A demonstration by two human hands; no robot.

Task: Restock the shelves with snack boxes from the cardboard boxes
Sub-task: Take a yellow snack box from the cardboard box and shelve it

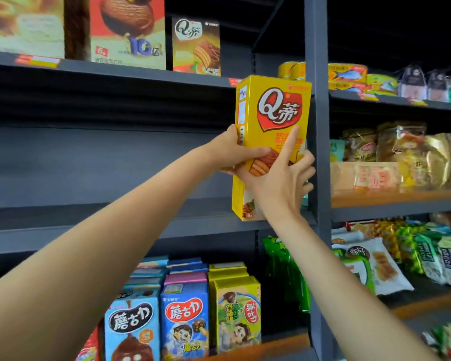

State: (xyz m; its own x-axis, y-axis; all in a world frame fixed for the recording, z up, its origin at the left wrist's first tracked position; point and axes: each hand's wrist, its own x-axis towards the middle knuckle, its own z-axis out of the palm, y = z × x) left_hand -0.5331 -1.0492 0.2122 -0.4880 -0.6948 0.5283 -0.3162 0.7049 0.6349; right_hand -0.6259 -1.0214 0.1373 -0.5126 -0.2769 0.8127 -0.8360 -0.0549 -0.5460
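Bare forearms, sleeveless, ringless hands [248, 155]

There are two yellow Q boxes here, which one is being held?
The larger-looking yellow box by the grey post, gripped by both hands; the other yellow box stands untouched on the top shelf.

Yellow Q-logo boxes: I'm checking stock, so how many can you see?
2. One yellow Q-logo box is held upright by both hands at the grey middle shelf; the other stands on the top shelf. More may sit hidden behind.

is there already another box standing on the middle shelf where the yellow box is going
No, the grey middle shelf shows no other box; only the yellow Q box is there, gripped by the left hand and right hand.
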